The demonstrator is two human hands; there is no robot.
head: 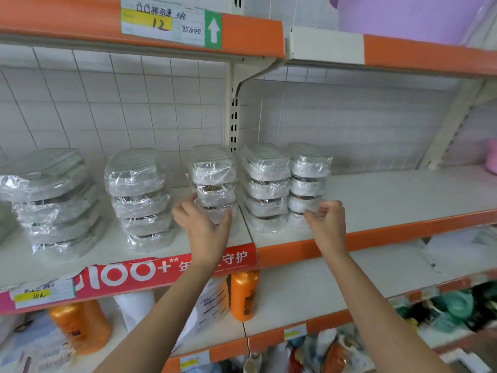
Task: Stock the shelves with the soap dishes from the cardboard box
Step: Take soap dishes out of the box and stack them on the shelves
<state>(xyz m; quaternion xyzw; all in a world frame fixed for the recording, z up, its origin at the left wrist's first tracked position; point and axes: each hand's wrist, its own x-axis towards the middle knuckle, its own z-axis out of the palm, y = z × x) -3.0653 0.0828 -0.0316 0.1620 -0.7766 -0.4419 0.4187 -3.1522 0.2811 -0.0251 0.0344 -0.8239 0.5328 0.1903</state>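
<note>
Head view shows five wrapped soap-dish stacks (212, 181) shelved, my left hand (204, 224) clasping the middle one, right hand (329, 222) loosely curled and empty at 3 o'clock, where bare shelf (403, 195) remains.

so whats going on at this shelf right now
A person is stocking plastic-wrapped soap dishes on the middle shelf. Five stacks stand in a row there. The left hand is on the base of the middle stack, seemingly steadying it. The right hand is loosely curled at the front of the rightmost stack, with no clear grip. The shelf to the right of the stacks is bare. The cardboard box is not in view.
</note>
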